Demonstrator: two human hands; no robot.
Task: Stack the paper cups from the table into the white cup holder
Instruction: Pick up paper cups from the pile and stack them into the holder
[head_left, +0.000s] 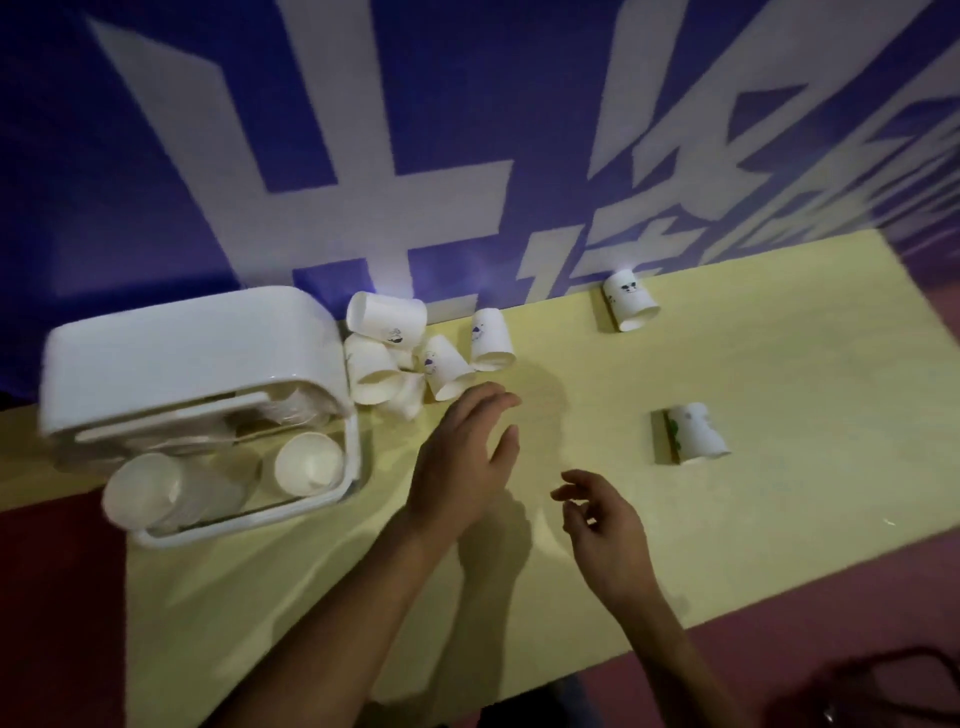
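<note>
The white cup holder (192, 358) stands at the left of the yellow table (779, 493), lid raised, with two stacks of paper cups (309, 462) inside. A cluster of several white paper cups (415, 358) lies tipped just right of the holder. One more cup (629, 300) lies by the wall, and a cup with green print (696, 434) lies further right. My left hand (462, 462) hovers open just below the cluster, fingers stretched toward it. My right hand (602, 525) is lower, fingers loosely curled, holding nothing.
A purple banner with large white characters (363, 156) backs the table. The table's near edge (727, 613) runs diagonally, with dark red floor beyond. A dark object (883, 691) sits at the bottom right corner.
</note>
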